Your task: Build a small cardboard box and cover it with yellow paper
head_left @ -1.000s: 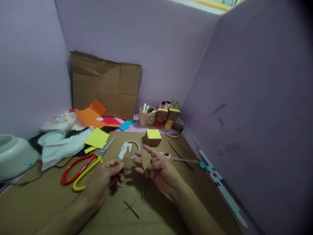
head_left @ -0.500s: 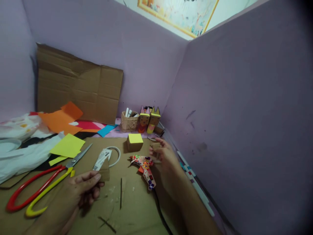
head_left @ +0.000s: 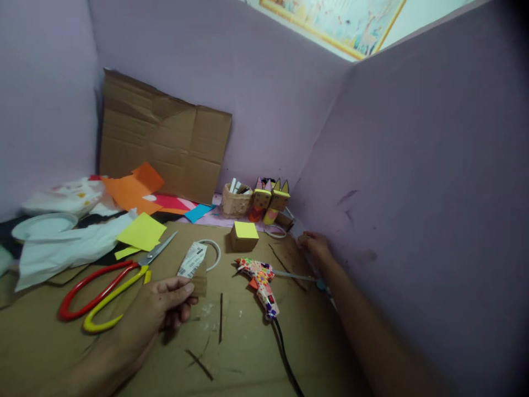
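Between thumb and fingers, my left hand [head_left: 171, 303] pinches a small cardboard piece [head_left: 200, 280], just in front of a white label strip [head_left: 193, 260] and a tape ring [head_left: 216, 255]. My right hand [head_left: 316, 248] is at the right edge of the cardboard sheet by the wall, fingers bent together; what they hold is too small to make out. A patterned glue gun [head_left: 260, 280] lies between the hands, with a glue stick in its back. Beyond it sits a cardboard cube [head_left: 244, 237] with a yellow top. Scissors [head_left: 124, 284] with red and yellow handles lie left.
At the back stand a basket of pens [head_left: 235, 201] and two crowned figures [head_left: 279, 199]. Orange paper [head_left: 134, 187], yellow paper [head_left: 141, 230] and white plastic [head_left: 74, 245] lie left. A large cardboard [head_left: 165, 140] leans on the wall. The gun's black cord [head_left: 285, 353] runs forward.
My right hand has moved from beside the glue gun, away to the right edge near the wall. My left hand still holds its cardboard piece. The view has shifted, so everything sits further right.
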Motion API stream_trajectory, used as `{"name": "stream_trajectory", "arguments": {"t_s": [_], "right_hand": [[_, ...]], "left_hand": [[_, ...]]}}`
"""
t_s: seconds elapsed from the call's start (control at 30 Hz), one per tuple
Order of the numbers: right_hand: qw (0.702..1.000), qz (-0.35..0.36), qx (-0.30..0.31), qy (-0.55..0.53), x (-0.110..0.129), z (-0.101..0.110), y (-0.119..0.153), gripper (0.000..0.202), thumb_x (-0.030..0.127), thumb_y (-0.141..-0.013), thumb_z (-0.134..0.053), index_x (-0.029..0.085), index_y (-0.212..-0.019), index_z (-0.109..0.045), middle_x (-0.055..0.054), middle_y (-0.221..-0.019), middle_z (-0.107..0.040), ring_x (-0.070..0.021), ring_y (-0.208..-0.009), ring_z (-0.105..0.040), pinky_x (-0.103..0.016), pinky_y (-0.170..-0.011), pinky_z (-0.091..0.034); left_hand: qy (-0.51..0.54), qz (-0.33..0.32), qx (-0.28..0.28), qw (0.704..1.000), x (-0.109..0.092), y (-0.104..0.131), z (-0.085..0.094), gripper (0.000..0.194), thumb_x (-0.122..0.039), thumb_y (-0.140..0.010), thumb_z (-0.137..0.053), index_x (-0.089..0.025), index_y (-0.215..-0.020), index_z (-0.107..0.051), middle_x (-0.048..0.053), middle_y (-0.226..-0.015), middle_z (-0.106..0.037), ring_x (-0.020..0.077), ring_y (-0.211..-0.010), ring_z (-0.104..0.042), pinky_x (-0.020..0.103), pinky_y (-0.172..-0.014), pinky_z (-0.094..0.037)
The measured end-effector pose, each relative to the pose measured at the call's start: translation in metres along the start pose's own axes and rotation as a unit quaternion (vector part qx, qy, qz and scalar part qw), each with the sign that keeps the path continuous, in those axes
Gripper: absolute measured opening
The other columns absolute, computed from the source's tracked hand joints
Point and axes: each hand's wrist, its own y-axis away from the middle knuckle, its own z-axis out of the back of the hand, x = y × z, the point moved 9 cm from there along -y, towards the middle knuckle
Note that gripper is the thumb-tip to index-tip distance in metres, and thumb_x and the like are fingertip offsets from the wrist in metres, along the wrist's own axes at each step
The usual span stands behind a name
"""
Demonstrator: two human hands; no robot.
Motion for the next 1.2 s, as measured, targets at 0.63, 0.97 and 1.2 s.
{"name": "stream_trajectory", "arguments": {"t_s": [0.63, 0.97, 1.2], "right_hand": [[0.84, 0.278, 0.344, 0.313, -0.01, -0.124, 0.304, 0.069, 0.037, -0.087, -0.045, 0.002, -0.143, -0.024, -0.023, -0.151, -0.012, -0.0342, -0.139, -0.007, -0.057, -0.111, -0.015], [0.662, 0.457, 0.582, 0.119, 0.033, -0.169, 0.412, 0.054, 0.047, -0.087, -0.047, 0.02, -0.134, -0.044, -0.005, -0.139, -0.049, -0.0229, -0.133, -0.035, -0.032, -0.109, -0.03], [0.801, 0.346, 0.459, 0.169, 0.034, -0.189, 0.382, 0.048, 0.033, -0.089, -0.042, 0.008, -0.13, -0.046, -0.021, -0.139, -0.045, -0.0324, -0.131, -0.036, -0.053, -0.107, -0.027]], "left_hand": [[0.129, -0.133, -0.099, 0.978, -0.057, 0.007, 0.036, 0.01, -0.018, -0.062, -0.065, -0.012, -0.061, -0.057, 0.0, -0.052, -0.06, 0.0059, -0.04, -0.047, 0.015, -0.037, -0.034], [0.137, -0.157, -0.101, 0.973, -0.071, 0.007, 0.049, 0.01, -0.018, -0.063, -0.066, -0.012, -0.064, -0.058, 0.0, -0.054, -0.061, 0.0063, -0.04, -0.049, 0.015, -0.038, -0.035], [0.093, -0.17, -0.133, 0.972, -0.073, -0.001, 0.06, 0.009, -0.018, -0.062, -0.064, -0.013, -0.061, -0.057, -0.001, -0.051, -0.059, 0.0059, -0.039, -0.047, 0.015, -0.037, -0.032]]}}
